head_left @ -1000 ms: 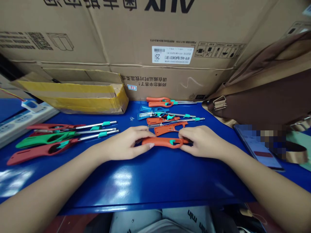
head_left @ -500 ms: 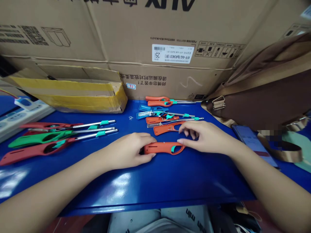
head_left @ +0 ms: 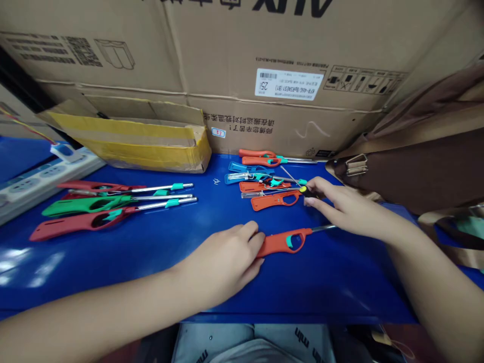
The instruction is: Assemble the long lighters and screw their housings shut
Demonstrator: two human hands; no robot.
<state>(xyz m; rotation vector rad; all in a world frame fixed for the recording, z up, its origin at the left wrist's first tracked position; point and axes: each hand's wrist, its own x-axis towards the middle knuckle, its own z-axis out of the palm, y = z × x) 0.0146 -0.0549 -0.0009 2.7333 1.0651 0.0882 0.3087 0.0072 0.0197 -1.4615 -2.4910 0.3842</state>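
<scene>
My left hand (head_left: 230,257) is closed round the handle end of an orange gas lighter (head_left: 280,243), which lies on the blue table with its metal tube pointing right. Between the fingers of my right hand (head_left: 328,201) is a screwdriver (head_left: 303,190) with a black and yellow handle; its thin shaft points up and left over the lighter parts. Beneath it lie an orange handle shell (head_left: 264,201), another orange shell (head_left: 247,186) with a clear tank, and a blue shell (head_left: 236,178) with its inner parts showing. Two assembled orange lighters (head_left: 260,160) rest behind them.
Red and green lighters (head_left: 86,205) lie at the left, near a white power strip (head_left: 34,181). A yellow-taped cardboard box (head_left: 151,154) stands at the back against a large carton (head_left: 212,60). A brown bag (head_left: 416,171) is on the right. Small white marks (head_left: 216,181) show mid-table.
My right hand has left the orange lighter and now holds a screwdriver. My left hand keeps the lighter, whose metal tube now shows. The camera view has shifted.
</scene>
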